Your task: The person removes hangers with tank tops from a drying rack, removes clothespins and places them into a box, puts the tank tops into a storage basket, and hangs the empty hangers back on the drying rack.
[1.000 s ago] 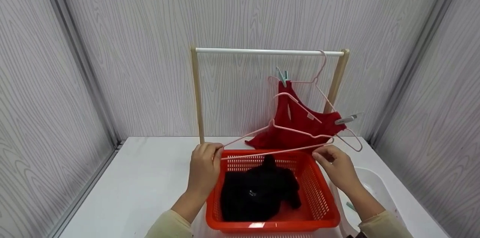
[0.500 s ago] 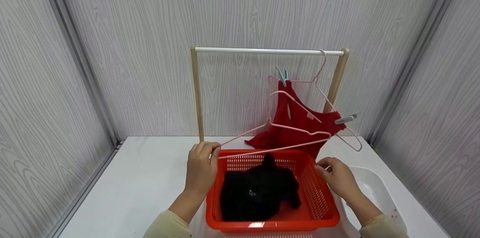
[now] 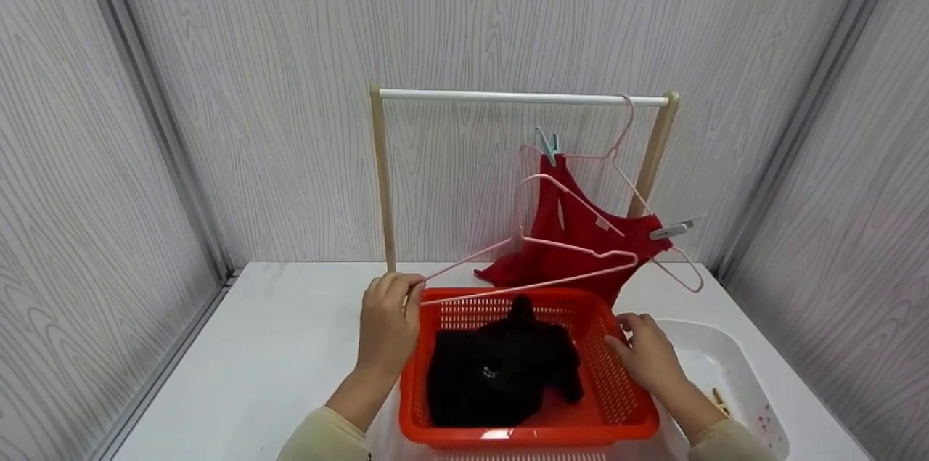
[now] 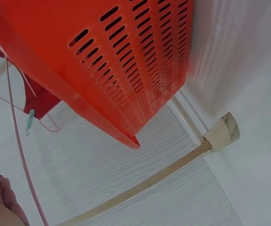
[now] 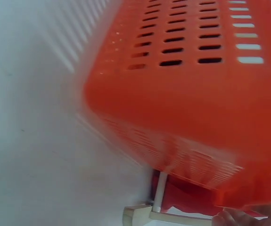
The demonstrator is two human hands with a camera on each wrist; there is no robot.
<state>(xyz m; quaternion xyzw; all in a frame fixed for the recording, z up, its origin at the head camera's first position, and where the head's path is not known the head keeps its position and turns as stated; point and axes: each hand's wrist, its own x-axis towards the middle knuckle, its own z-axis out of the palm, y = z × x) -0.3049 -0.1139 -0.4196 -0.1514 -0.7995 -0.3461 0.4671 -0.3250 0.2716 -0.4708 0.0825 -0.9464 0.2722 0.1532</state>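
My left hand (image 3: 392, 319) pinches the left end of a pink clothes hanger (image 3: 559, 243), which is held bare and tilted above the basket's far rim. In the left wrist view, part of that hanger (image 4: 20, 141) passes beside the fingertips (image 4: 10, 197). Inside the red plastic basket (image 3: 526, 435) lies a crumpled black garment (image 3: 501, 374) with a small light mark. My right hand (image 3: 649, 352) is beside the basket's right rim, fingers loosely bent and holding nothing I can make out. Whether it touches the rim is unclear.
Behind the basket stands a rack with a white rod (image 3: 501, 96). A red sleeveless top (image 3: 595, 243) hangs there on another pink hanger (image 3: 625, 127), with a teal clothespin (image 3: 550, 147) and a grey one (image 3: 671, 231). At right, a white tray (image 3: 758, 381) holds a wooden clothespin (image 3: 718, 401).
My right hand has dropped from near the hanger's right end to the basket's right rim. The hanger in my left hand has shifted slightly left.
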